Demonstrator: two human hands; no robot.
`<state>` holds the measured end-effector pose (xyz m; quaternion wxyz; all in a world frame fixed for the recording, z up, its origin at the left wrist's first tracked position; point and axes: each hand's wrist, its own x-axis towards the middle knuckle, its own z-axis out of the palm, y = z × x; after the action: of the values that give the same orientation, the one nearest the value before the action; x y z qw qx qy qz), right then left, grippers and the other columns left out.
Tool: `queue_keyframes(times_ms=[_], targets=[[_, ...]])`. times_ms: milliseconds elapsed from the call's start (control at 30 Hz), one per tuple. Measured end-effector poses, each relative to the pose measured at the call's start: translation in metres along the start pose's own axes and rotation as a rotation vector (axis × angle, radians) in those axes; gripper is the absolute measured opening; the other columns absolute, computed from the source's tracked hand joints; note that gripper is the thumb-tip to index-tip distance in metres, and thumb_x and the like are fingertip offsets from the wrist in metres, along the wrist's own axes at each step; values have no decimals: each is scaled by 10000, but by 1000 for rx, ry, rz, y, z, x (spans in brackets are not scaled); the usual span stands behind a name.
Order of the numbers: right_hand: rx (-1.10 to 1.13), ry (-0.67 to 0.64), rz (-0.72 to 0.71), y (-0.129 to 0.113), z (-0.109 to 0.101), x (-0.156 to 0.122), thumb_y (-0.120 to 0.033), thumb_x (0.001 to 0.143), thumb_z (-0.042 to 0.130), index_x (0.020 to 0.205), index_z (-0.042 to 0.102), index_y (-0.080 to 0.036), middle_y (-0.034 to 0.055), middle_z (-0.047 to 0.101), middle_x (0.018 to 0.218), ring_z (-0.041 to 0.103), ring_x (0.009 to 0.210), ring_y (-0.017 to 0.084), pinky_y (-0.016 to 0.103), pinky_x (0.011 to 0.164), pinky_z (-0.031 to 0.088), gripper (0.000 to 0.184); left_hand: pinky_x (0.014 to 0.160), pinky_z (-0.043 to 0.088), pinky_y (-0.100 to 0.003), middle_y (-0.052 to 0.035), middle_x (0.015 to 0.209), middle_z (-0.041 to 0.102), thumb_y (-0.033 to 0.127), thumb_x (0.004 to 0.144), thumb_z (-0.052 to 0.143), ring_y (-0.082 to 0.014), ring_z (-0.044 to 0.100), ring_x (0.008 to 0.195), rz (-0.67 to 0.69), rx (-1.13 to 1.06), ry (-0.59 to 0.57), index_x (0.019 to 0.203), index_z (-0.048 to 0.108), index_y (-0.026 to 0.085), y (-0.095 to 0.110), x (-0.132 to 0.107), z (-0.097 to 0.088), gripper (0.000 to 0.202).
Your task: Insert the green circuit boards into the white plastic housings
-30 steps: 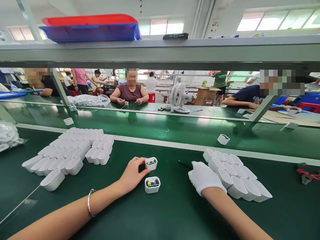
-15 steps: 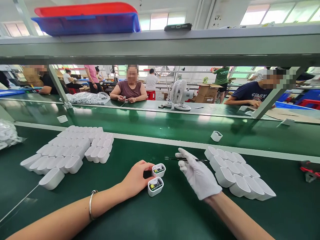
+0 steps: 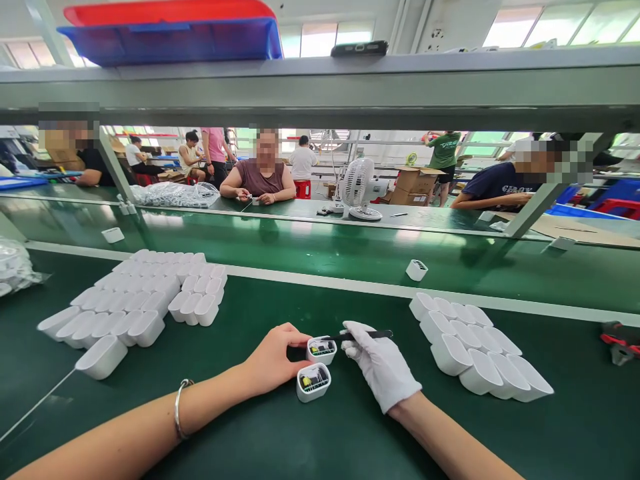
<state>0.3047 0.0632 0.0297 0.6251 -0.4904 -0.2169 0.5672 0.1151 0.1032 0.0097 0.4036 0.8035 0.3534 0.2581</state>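
My bare left hand (image 3: 279,357) grips the left end of a small white oval housing (image 3: 323,355) between thumb and fingers. Inside that housing sits a circuit board with a yellow part and pale wires. A second such housing (image 3: 313,390) stands just in front of it, close to my left thumb. My right hand (image 3: 377,363), in a white glove, is closed around black tweezers (image 3: 367,335). The tips of the tweezers reach over the rim of the held housing; whether they pinch a wire is too small to tell.
White oval shells stand in rows at left (image 3: 125,293) and right (image 3: 475,347). Another filled housing (image 3: 417,270) lies on the green conveyor (image 3: 280,250) behind. Red-handled pliers (image 3: 623,340) rest at far right. A shelf (image 3: 310,87) crosses above; co-workers sit opposite, beside a fan (image 3: 359,187).
My right hand has moved left and turned, bringing the tweezers to the held housing. Both housings shifted slightly right and down. The housing on the conveyor has moved left.
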Motion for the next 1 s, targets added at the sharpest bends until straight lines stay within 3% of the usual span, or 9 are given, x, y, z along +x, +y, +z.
queue_keyframes(times_ms=[133, 300, 467, 600, 700, 800, 867, 933, 1000], targets=[[-16, 47, -41, 1, 7, -5, -282, 424, 854, 695, 677, -111, 22, 615, 609, 522, 482, 97, 213, 443, 461, 366, 794, 462, -295, -39, 901, 620, 249, 761, 676, -180, 549, 869, -16, 10, -3, 1039, 680, 256, 0, 0, 0, 278], [-246, 32, -108, -2, 8, -5, -372, 505, 804, 689, 663, -114, 12, 576, 473, 514, 418, 112, 239, 445, 454, 346, 795, 463, -290, -42, 895, 624, 261, 775, 665, -185, 545, 881, -1, 3, -12, 1023, 687, 248, 3, -1, 0, 249], [-257, 34, -197, -7, 2, -4, -458, 514, 771, 725, 643, -113, 36, 617, 574, 529, 434, 118, 250, 445, 441, 424, 776, 465, -280, -33, 878, 624, 233, 778, 657, -174, 543, 852, 10, 16, -21, 1027, 683, 256, 5, -1, -1, 251], [-453, 143, -310, -19, -11, 4, -545, 709, 581, 883, 610, -139, -36, 498, 500, 430, 373, 97, 225, 368, 330, 443, 796, 457, -293, -32, 919, 632, 246, 780, 659, -183, 542, 885, 11, 31, -20, 1028, 681, 260, 5, -1, -1, 250], [-816, 170, -384, -28, -19, 9, -460, 840, 434, 897, 606, -164, -21, 489, 518, 472, 446, 127, 247, 444, 378, 347, 806, 454, -293, -28, 934, 638, 229, 769, 664, -184, 544, 898, 15, 28, -25, 1036, 676, 259, 6, -1, -2, 269], [-1421, 110, -330, -30, -19, 7, -354, 857, 428, 792, 633, -181, 62, 603, 650, 581, 618, 209, 331, 582, 442, 276, 822, 453, -288, -20, 964, 640, 185, 755, 660, -179, 547, 912, 12, 6, -33, 1060, 663, 265, 8, 0, -3, 315], [-1675, 110, -397, -25, -16, 1, -324, 863, 423, 914, 653, -184, 124, 649, 887, 614, 772, 271, 398, 650, 465, 275, 834, 453, -292, -19, 978, 637, 166, 737, 665, -178, 549, 918, 4, -2, -34, 1071, 654, 261, 9, 0, -3, 347], [-1661, 42, -620, -19, -14, -7, -306, 878, 404, 1105, 606, -187, 150, 585, 1143, 590, 967, 293, 441, 768, 474, 327, 848, 451, -300, -24, 978, 631, 158, 723, 665, -177, 552, 918, 2, -11, -42, 1068, 651, 246, 8, 0, -3, 357], [-1509, -215, -818, -11, -13, -16, -321, 869, 442, 1227, 529, -203, 139, 475, 1311, 515, 1133, 273, 434, 905, 437, 388, 859, 450, -306, -36, 969, 618, 151, 714, 656, -178, 557, 910, 20, -29, -49, 1054, 650, 221, 7, 0, -3, 347]])
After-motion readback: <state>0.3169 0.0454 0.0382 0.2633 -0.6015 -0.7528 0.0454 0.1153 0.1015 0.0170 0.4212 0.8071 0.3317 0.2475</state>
